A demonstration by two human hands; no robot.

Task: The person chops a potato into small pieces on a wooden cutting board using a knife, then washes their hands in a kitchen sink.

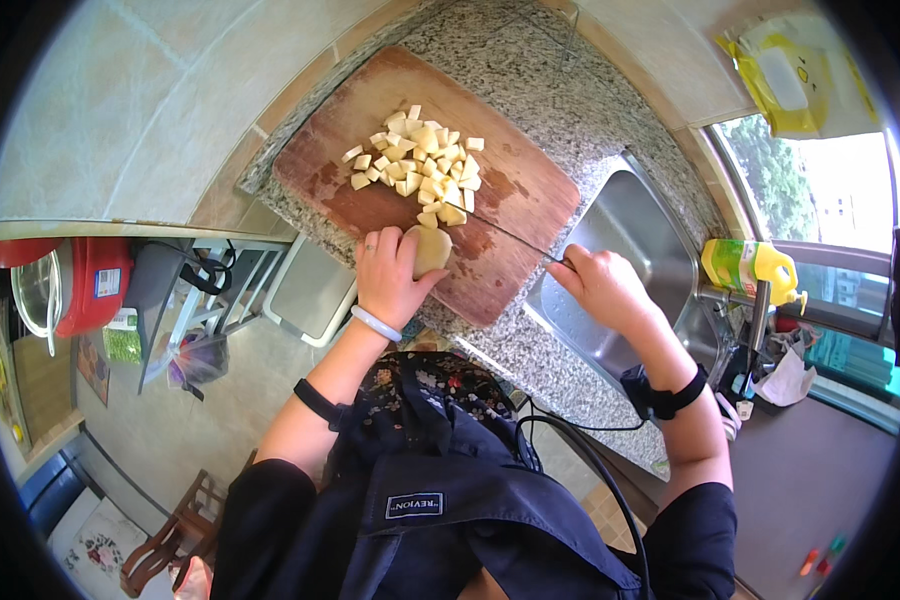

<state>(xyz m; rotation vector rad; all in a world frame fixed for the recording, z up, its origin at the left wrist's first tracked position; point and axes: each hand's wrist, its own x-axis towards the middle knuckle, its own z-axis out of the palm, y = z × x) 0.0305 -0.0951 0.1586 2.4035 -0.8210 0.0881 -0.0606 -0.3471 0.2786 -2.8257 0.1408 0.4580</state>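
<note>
My left hand holds a rounded piece of peeled potato against the near edge of a wooden cutting board, fingers over its left side and thumb at its lower edge. In my right hand is the handle of a kitchen knife; its blade looks thin, seen nearly edge-on, and reaches left over the board. The knife tip lies by a heap of cut potato chunks, just beyond the held piece. Most of the knife handle is hidden by my fingers.
A steel sink lies right of the board in the granite countertop. A tap and a yellow bottle stand beyond the sink by the window. A tiled wall borders the counter. A black cable runs beside my apron.
</note>
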